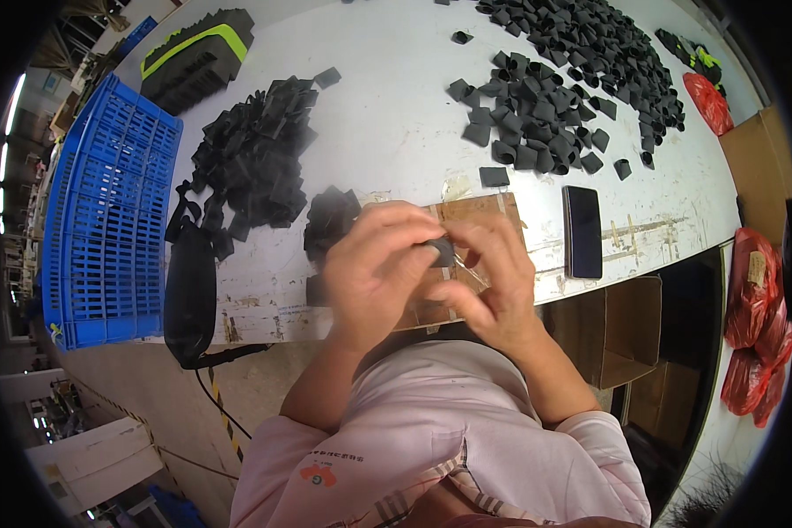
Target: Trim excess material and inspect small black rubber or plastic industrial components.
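Over the near edge of the white table, both of my hands meet around a small black fabric piece. My left hand pinches it between thumb and fingers. Close on its other side is my right hand, slightly blurred, with curled fingers and the thumb held apart from them; whether its fingertips touch the piece I cannot tell. Beneath the hands lies a brown cardboard sheet with clear tape on it. A small stack of black pieces sits beside my left hand, partly hidden by it.
A heap of flat black pieces lies at left, a large pile of looped black pieces at far right. A blue crate, black pouch and strapped black bundle stand left. A phone lies right; red bags hang beyond.
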Tool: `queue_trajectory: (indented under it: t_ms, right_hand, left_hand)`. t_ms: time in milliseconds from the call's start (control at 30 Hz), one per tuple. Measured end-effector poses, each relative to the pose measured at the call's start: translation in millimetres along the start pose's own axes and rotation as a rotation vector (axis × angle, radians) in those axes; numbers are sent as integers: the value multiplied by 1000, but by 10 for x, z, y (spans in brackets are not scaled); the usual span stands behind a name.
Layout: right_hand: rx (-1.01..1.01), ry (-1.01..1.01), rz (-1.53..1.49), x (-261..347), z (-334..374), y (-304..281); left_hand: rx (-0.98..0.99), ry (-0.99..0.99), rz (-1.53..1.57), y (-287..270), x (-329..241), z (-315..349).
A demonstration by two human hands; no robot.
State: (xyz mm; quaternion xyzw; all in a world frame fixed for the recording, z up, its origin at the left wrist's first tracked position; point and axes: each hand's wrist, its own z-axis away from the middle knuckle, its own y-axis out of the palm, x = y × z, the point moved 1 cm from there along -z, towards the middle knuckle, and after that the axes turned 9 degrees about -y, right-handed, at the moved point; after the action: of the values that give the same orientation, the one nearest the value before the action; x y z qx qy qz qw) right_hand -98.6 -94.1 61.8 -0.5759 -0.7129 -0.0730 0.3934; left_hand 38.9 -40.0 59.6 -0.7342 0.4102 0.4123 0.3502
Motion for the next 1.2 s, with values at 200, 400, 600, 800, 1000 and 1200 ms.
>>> queue_trajectory:
  t_ms: [200,400,600,800,1000,1200]
  right_hand:
    - [-6,-39,58,93,-93,51]
    - [-10,-167,155,32,-116,40]
    - [-18,-244,224,-56,-36,84]
    - [74,39,-58,-14,-84,-24]
    - [103,-29,48,47,-150,4]
    - [56,-186,147,-70,-92,88]
  left_hand:
    - [-221,-407,706,43,5,98]
    - [-176,-450,872,77,70,195]
    - [-143,-368,714,67,120,213]
    - [66,-250,205,-138,-8,-22]
    - [-71,-68,-24,-79,22,-6]
    - [-104,71,-156,-54,42,-19]
